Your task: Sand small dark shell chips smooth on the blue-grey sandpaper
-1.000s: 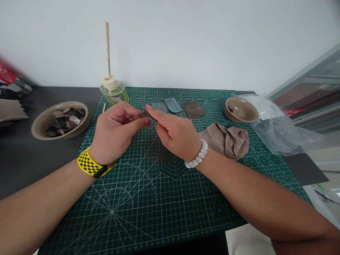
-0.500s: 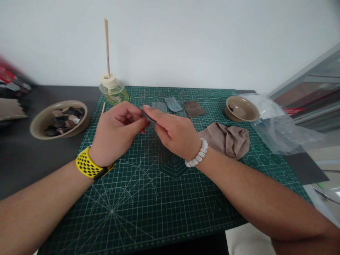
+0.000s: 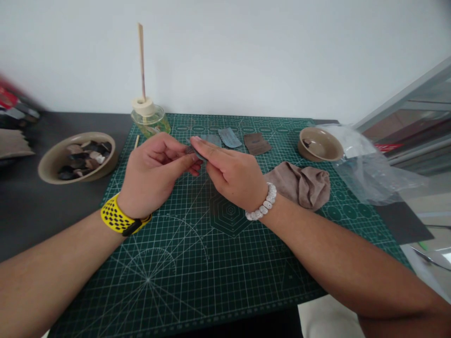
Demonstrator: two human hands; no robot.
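Over the green cutting mat (image 3: 169, 291), my left hand (image 3: 151, 164) pinches a small dark piece (image 3: 190, 150) between thumb and fingers; most of it is hidden. My right hand (image 3: 236, 173) presses a grey scrap that looks like sandpaper (image 3: 200, 155) against that piece, its fingers stretched along the top. Just beyond the fingertips lie a grey-blue sandpaper square (image 3: 212, 139), a curled lighter one (image 3: 229, 138) and a brown one (image 3: 257, 143). A crumpled brown cloth (image 3: 303, 185) rests beside my right wrist.
At the left stands a bowl (image 3: 44, 166) of dark and brown chips. A glass bottle (image 3: 151, 122) with tall sticks is at the back. A smaller bowl (image 3: 331, 143) with one dark bit stands at the right, near a clear plastic bag (image 3: 377, 178). A wall closes off the back.
My right fingers and the grey scrap have shifted very slightly against the small piece. Both hands stay together in the same place, and the things on the mat have not moved.
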